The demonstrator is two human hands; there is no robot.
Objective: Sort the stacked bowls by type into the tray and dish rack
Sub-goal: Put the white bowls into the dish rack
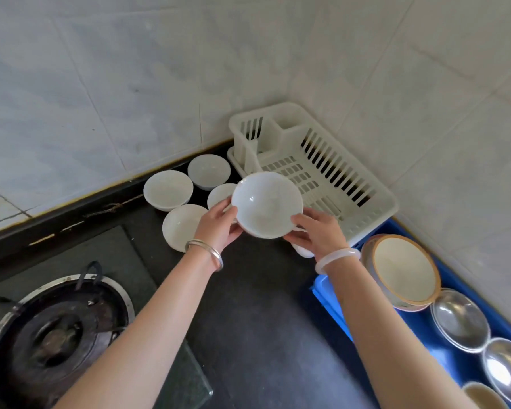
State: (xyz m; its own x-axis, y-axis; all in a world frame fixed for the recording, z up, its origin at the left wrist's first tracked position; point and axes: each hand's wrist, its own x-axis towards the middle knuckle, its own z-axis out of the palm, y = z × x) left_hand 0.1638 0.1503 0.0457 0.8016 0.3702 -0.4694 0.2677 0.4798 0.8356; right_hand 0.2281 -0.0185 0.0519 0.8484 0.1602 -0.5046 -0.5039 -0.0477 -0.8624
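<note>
A white bowl (266,203) is held tilted above the dark counter, in front of the white dish rack (375,215). My left hand (219,227) grips its left rim and my right hand (316,233) grips its lower right rim. Several white bowls stand on the counter behind my left hand, among them one (167,190), another (208,171) and a nearer one (182,225). At the right, a blue tray (328,293) holds a brown-rimmed bowl (403,270) and shiny metal bowls (459,318). The rack's floor looks bare.
A gas burner (53,335) with a dark ring sits at the lower left on a glass hob. Tiled walls meet in a corner behind the rack. Dark counter (263,320) lies between my forearms.
</note>
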